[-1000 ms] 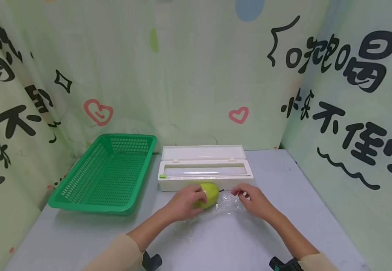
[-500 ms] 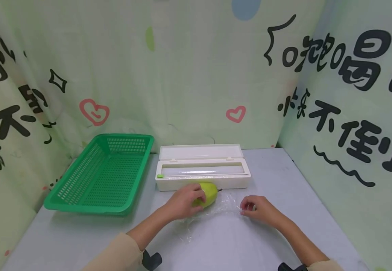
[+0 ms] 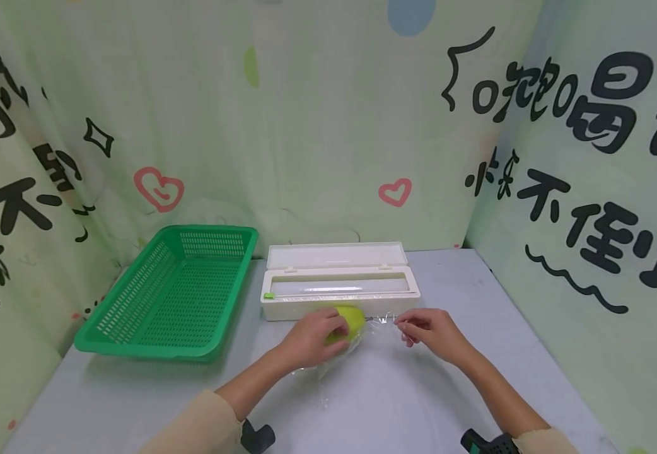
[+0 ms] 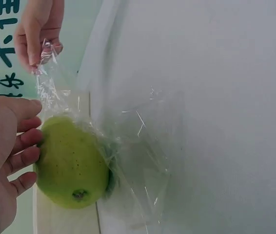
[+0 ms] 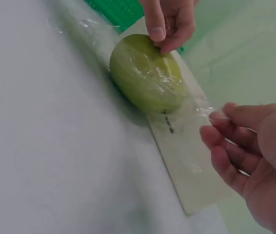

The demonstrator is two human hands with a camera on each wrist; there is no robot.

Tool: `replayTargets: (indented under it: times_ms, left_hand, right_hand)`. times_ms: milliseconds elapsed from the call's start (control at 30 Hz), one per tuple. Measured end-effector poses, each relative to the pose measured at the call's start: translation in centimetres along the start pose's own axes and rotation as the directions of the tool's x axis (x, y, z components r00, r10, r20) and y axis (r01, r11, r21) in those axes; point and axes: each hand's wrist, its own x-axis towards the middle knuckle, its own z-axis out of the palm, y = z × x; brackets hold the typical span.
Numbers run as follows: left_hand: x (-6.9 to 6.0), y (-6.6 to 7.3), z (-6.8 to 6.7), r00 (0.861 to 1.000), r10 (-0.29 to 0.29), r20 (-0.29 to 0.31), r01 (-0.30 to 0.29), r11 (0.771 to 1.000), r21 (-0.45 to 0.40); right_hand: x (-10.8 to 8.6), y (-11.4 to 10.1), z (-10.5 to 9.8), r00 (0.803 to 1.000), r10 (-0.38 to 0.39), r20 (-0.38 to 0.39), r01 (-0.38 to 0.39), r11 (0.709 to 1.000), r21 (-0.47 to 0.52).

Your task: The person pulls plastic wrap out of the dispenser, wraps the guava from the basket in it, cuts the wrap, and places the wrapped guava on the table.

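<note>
A yellow-green pear (image 3: 352, 323) lies in front of the white box, its dark stem toward the right. The left hand (image 3: 313, 337) rests on the pear's left side with bent fingers; in the left wrist view the left hand (image 4: 4, 158) touches the pear (image 4: 72, 163). Clear plastic film (image 5: 147, 80) lies over part of the pear and spreads on the table side. Thumb and fingertips of the right hand (image 5: 255, 151) pinch a gathered edge of that film beyond the stem; the head view shows the right hand (image 3: 433, 334) right of the pear.
The white film box (image 3: 340, 308) stands behind the pear with its lid raised and a roll inside. To its left a green basket (image 3: 152, 347) stands on the white table (image 3: 396, 416). Printed curtains (image 3: 317, 126) hang at the back and sides.
The right hand first came nearer the person, then moved back up toward the box, drawing the film edge with it; the film now lies over more of the pear. The left hand has barely moved.
</note>
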Motion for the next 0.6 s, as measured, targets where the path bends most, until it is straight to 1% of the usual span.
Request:
replayTargets:
  times_ms: [133,300,400,467,600]
  left_hand:
    - [0.3,0.5,0.1,0.999,0.008,-0.033,-0.008,1.0,-0.013]
    - [0.9,1.4,0.1,0.994,0.056,-0.094,-0.06,0.997,-0.041]
    - [1.3,2.2,0.2,0.985,0.097,-0.142,-0.105,0.993,-0.054]
    - [1.6,2.5,0.3,0.978,0.112,-0.177,-0.123,0.991,-0.052]
    - [2.1,3.0,0.4,0.958,0.134,-0.252,-0.138,0.99,0.002]
  right_hand:
    - [0.6,-1.2,0.1,1.0,0.031,0.0,-0.031,0.997,0.074]
    - [1.3,-2.4,0.4,0.998,0.062,0.02,-0.064,0.983,0.174]
    - [1.6,-2.9,0.5,0.998,0.059,0.026,-0.063,0.971,0.232]
    - [1.7,-3.2,0.7,0.998,0.057,0.035,-0.064,0.963,0.262]
    - [2.0,-3.9,0.9,0.997,0.055,0.048,-0.068,0.949,0.309]
